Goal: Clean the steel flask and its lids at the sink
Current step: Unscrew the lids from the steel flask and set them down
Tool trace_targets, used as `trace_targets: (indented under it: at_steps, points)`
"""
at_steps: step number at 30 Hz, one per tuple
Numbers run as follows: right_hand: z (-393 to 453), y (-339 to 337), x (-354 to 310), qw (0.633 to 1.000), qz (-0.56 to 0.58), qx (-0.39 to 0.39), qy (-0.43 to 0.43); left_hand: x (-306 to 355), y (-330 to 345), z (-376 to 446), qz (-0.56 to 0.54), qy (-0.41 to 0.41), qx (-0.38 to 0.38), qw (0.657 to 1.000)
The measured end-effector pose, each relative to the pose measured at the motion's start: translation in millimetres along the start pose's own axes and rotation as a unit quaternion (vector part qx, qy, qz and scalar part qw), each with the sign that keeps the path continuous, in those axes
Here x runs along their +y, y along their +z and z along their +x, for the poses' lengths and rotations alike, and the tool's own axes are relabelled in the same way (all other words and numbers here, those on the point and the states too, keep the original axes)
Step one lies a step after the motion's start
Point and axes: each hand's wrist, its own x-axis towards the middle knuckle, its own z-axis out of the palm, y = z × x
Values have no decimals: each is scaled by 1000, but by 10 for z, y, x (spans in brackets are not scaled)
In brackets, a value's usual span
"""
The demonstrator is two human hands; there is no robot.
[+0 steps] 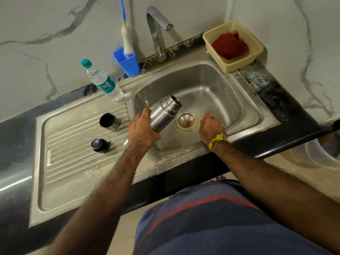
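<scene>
We've got the steel flask (162, 115) tipped over the sink basin (230, 100), its open threaded mouth pointing up and away toward the tap, its base buried in our left hand (141, 129), whose fingers wrap the lower body. It hangs clear of the basin floor, just left of the drain (186, 121). No water shows at the mouth, so we can't say whether it's being emptied or only angled for a rinse.

Our right hand (210, 126) sits low in the basin, just right of the drain, fingers relaxed and spread, gripping nothing that we can see; a yellow thread (218, 139) circles that wrist.

Out on the ribbed drainboard (73, 162) wait the two lids: the steel cup lid (109, 121) lying on its side, dark inside facing us, and the black stopper (99, 145) nearer the front edge. Both stand apart from the flask and from each other.

Further back, the tap (158, 30) looks dry, a bottle brush (127, 39) stands in a blue cup (128, 63), a water bottle (103, 81) leans beside it, and a basket (233, 46) holds a red cloth (229, 46).

Our read: this is the flask-body step, early on. Next, the free right hand likely needs the tap or that brush, with the flask's mouth swung under the spout.
</scene>
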Motion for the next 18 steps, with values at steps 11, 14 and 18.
trace_targets:
  at_steps: [11,14,18]
  points:
    - [14,4,9,1000,6,-5,2,-177,53,-253,-151,-30,77,985]
    - [10,1,1,1000,12,-5,-3,-260,24,-303,-212,-50,114,969]
    - [-3,-2,2,1000,18,-5,-3,-404,31,-366,-275,-72,159,946]
